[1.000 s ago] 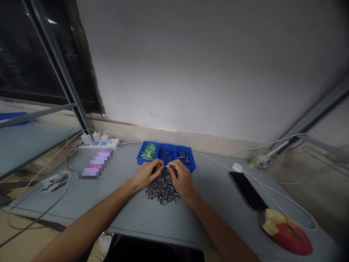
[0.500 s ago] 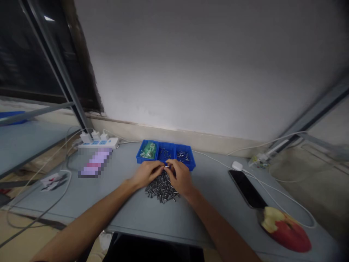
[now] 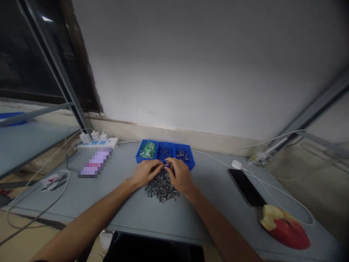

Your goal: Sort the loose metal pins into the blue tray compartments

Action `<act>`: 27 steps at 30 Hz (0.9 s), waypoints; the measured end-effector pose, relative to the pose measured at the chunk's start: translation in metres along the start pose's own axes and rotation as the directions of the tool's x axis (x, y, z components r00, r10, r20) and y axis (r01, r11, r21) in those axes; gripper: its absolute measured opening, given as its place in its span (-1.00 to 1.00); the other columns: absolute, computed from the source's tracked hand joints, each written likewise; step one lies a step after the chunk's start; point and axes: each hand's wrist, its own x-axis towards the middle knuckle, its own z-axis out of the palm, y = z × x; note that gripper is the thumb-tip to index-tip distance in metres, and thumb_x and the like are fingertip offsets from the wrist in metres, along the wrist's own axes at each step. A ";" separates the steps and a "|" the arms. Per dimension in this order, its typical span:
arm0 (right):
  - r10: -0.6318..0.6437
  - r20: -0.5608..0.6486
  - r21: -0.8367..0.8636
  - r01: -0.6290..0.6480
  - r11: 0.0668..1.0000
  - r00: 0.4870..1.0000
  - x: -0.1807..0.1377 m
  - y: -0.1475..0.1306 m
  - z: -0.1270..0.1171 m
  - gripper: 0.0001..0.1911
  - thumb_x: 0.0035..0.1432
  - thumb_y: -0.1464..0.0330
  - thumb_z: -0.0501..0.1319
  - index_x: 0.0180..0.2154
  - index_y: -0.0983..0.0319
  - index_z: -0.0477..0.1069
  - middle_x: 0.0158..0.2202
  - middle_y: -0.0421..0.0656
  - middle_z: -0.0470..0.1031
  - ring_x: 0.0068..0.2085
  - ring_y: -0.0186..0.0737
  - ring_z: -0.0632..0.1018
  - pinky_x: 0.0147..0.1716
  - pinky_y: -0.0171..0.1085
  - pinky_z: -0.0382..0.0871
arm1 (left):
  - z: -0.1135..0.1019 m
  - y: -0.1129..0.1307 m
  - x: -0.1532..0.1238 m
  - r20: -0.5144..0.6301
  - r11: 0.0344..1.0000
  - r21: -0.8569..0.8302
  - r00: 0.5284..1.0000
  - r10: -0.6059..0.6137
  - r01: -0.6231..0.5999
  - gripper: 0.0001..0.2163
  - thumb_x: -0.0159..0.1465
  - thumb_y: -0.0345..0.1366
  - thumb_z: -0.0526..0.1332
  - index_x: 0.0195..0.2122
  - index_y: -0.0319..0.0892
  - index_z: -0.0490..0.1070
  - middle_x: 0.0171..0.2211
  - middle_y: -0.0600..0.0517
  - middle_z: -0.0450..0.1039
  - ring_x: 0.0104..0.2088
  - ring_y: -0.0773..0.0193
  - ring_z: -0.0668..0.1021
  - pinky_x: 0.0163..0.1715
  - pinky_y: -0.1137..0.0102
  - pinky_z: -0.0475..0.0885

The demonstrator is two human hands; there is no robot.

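Fingertips of my left hand (image 3: 145,172) and my right hand (image 3: 180,176) meet above the table, pinching a small shiny metal pin (image 3: 166,165) between them. Its exact kind is too small to make out. Beneath the hands lies a heap of small dark metal pins (image 3: 162,189). Just behind the fingers stand three joined blue bins. A green bag with small pale parts (image 3: 148,150) fills the left bin (image 3: 140,159). A few thin metal pieces lie in the middle bin (image 3: 166,145), more in the right bin (image 3: 192,163). The fingers partly hide the bins' front edge.
On the left are a power strip (image 3: 113,142) with plugs, a pixelated purple item (image 3: 95,162), a crumpled wrapper (image 3: 51,182) and cables. To the right lie a black phone (image 3: 247,187), a white charger (image 3: 236,165) and a bitten apple (image 3: 286,227). A wall (image 3: 191,83) rises behind.
Both hands stay together over the heap, still pinching the small pin, with only slight finger movement. The whole view has shifted very slightly.
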 end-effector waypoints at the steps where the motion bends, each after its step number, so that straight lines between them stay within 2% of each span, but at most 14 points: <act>1: -0.003 0.003 -0.004 0.003 1.000 1.000 0.000 0.000 0.000 -0.86 0.43 0.38 0.09 -0.06 0.20 0.38 -0.19 -0.08 0.55 -0.18 -0.12 0.53 -0.16 -0.16 0.35 | 0.000 0.000 0.000 0.000 1.000 -0.001 1.000 0.001 -0.001 -0.74 0.48 -0.18 0.06 -0.13 -0.16 0.51 -0.30 0.02 0.57 -0.33 0.29 0.55 -0.25 0.41 0.39; 7: 0.004 0.035 -0.027 -0.003 1.000 0.999 0.002 0.000 -0.002 -0.77 0.47 0.40 0.01 -0.25 0.18 0.39 -0.26 -0.10 0.53 -0.20 -0.12 0.51 -0.17 -0.17 0.32 | 0.000 0.001 0.000 0.004 1.000 0.010 1.000 0.001 -0.001 -0.75 0.48 -0.18 0.07 -0.13 -0.15 0.51 -0.28 0.02 0.58 -0.30 0.28 0.57 -0.23 0.41 0.39; 12: -0.006 0.030 -0.014 0.006 1.000 1.000 0.001 0.002 -0.001 -0.87 0.44 0.36 0.09 -0.13 0.19 0.41 -0.17 -0.09 0.56 -0.15 -0.12 0.53 -0.13 -0.16 0.33 | 0.001 -0.001 0.000 -0.002 1.000 0.009 1.000 -0.018 0.018 -0.73 0.48 -0.17 0.06 -0.14 -0.16 0.52 -0.28 0.02 0.58 -0.31 0.28 0.56 -0.25 0.40 0.39; 17: 0.002 0.041 -0.045 -0.001 0.999 0.999 0.003 0.001 -0.003 -0.77 0.46 0.39 0.04 -0.28 0.18 0.38 -0.29 -0.12 0.53 -0.21 -0.14 0.51 -0.17 -0.17 0.29 | 0.000 0.000 0.001 0.013 1.000 0.007 1.000 -0.004 0.004 -0.72 0.48 -0.16 0.05 -0.13 -0.16 0.52 -0.27 0.00 0.59 -0.30 0.26 0.56 -0.21 0.38 0.41; 22: -0.008 0.066 -0.037 0.010 0.999 0.998 0.003 0.000 -0.005 -0.86 0.45 0.36 0.08 -0.20 0.19 0.37 -0.24 -0.10 0.54 -0.20 -0.13 0.51 -0.18 -0.18 0.28 | 0.000 -0.001 0.001 0.002 1.000 0.013 1.000 -0.004 0.004 -0.73 0.48 -0.17 0.06 -0.14 -0.15 0.52 -0.28 0.01 0.58 -0.31 0.27 0.56 -0.23 0.39 0.41; 27: -0.015 0.064 -0.088 0.020 0.996 0.998 0.002 0.005 -0.001 -0.77 0.48 0.38 0.02 -0.25 0.18 0.36 -0.29 -0.13 0.53 -0.23 -0.14 0.50 -0.21 -0.18 0.24 | 0.000 -0.002 0.001 0.014 1.000 0.009 1.000 -0.001 0.000 -0.73 0.49 -0.16 0.06 -0.13 -0.15 0.51 -0.26 0.01 0.59 -0.29 0.26 0.57 -0.20 0.39 0.40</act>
